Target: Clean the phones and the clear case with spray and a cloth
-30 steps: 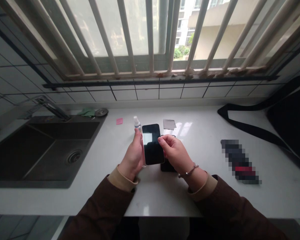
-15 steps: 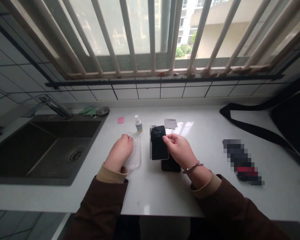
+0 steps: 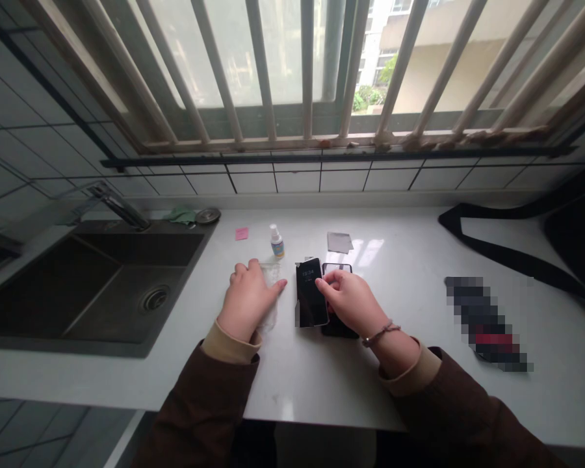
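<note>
My right hand [image 3: 346,292] pinches a black phone [image 3: 312,296] by its right edge, screen up with a dim clock showing. Partly beneath that phone and my fingers, a second dark phone [image 3: 340,327] lies on the white counter. A clear phone case [image 3: 272,312] rests on the counter to the left. Over the case's left part is my left hand [image 3: 248,296], its fingers apart and thumb stretched to the right. Much of the case is hidden by that hand.
A small spray bottle [image 3: 277,242], a pink note [image 3: 242,233] and a grey cloth [image 3: 340,242] are farther back. At left is a sink [image 3: 175,260] with a faucet [image 3: 121,205]. A blurred-out dark item [image 3: 487,322] and a black strap [image 3: 497,244] lie at right.
My left hand has loosened from the clear case and spread its fingers over it. The held phone has come down a little, nearer the counter. The view has shifted slightly.
</note>
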A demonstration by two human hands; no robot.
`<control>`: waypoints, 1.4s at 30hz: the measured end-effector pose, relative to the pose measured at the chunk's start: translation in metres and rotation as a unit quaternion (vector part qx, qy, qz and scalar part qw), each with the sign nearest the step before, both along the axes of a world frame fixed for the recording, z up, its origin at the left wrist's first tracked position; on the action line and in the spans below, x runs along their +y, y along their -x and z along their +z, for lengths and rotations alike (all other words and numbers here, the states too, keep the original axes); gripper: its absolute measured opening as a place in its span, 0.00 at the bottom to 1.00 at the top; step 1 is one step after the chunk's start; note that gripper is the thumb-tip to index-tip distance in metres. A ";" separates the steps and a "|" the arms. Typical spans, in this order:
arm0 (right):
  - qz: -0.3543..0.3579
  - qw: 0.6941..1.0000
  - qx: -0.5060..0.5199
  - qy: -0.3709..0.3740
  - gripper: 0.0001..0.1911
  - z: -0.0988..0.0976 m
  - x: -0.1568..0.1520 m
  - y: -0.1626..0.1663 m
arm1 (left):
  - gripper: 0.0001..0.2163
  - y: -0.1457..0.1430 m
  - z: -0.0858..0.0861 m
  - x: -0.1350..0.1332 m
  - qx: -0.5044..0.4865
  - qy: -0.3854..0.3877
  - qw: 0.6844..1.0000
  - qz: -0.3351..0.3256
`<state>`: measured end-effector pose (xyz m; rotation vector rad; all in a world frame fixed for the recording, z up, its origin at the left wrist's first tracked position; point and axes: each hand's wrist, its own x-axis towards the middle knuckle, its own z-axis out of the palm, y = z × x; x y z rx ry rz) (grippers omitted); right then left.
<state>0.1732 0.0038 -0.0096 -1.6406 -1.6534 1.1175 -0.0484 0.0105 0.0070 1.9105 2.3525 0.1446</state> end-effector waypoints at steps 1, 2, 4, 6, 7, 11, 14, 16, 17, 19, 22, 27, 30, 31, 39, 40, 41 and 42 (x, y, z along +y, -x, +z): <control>0.001 1.000 -0.006 0.000 0.12 0.000 0.000 0.001 | 0.29 -0.001 0.000 -0.001 0.004 0.004 1.000 -0.002; 0.002 1.000 -0.012 -0.001 0.11 0.000 0.000 0.001 | 0.28 -0.001 0.000 -0.001 0.008 0.009 1.000 0.000; 0.004 1.000 -0.023 -0.006 0.11 0.000 -0.001 0.002 | 0.26 -0.002 0.001 -0.002 0.012 0.019 1.000 0.010; 0.004 0.999 -0.033 -0.009 0.11 -0.001 -0.002 0.002 | 0.26 -0.003 0.003 -0.002 0.012 0.026 0.999 0.022; 0.003 0.999 -0.036 -0.009 0.11 -0.001 -0.002 0.003 | 0.26 -0.003 0.004 -0.003 0.012 0.022 0.999 0.027; -0.001 0.999 -0.035 0.002 0.11 -0.002 -0.003 0.005 | 0.33 -0.006 0.010 -0.004 -0.034 -0.065 0.995 -0.062; -0.005 0.999 -0.041 0.000 0.10 -0.001 -0.002 0.006 | 0.47 -0.011 0.009 -0.008 -0.134 -0.072 0.955 -0.255; -0.003 0.999 -0.047 -0.005 0.10 0.000 -0.002 0.006 | 0.57 -0.015 0.004 -0.010 -0.188 -0.021 0.918 -0.349; -0.001 0.999 -0.049 -0.007 0.11 0.000 -0.002 0.006 | 0.61 -0.018 0.001 -0.011 -0.201 0.004 0.906 -0.372; 0.004 0.999 -0.050 -0.010 0.12 0.002 -0.002 0.006 | 0.68 -0.021 -0.005 -0.012 -0.204 0.042 0.898 -0.389; 0.007 0.998 -0.065 -0.023 0.12 0.003 -0.003 0.006 | 0.71 -0.024 -0.010 -0.007 -0.192 0.072 0.896 -0.394; 0.010 0.995 -0.091 -0.037 0.14 0.001 -0.002 0.006 | 0.70 -0.024 -0.008 0.003 -0.186 0.086 0.892 -0.402; 0.013 0.993 -0.103 -0.052 0.14 -0.002 -0.002 0.007 | 0.67 -0.025 -0.008 0.005 -0.189 0.068 0.890 -0.409; 0.016 0.993 -0.106 -0.057 0.13 -0.002 -0.002 0.008 | 0.67 -0.026 -0.008 0.005 -0.188 0.062 0.890 -0.410; -0.020 0.962 -0.230 -0.149 0.17 0.003 -0.001 -0.005 | 0.65 -0.022 -0.012 0.005 -0.162 0.033 0.901 -0.400; -0.037 0.951 -0.259 -0.167 0.18 0.003 -0.001 -0.007 | 0.65 -0.021 -0.012 0.005 -0.161 0.032 0.902 -0.398; -0.050 0.939 -0.287 -0.182 0.18 0.003 -0.001 -0.008 | 0.65 -0.021 -0.013 0.005 -0.161 0.032 0.903 -0.397; -0.057 0.930 -0.309 -0.191 0.20 0.002 -0.002 -0.008 | 0.65 -0.020 -0.014 0.006 -0.161 0.033 0.903 -0.397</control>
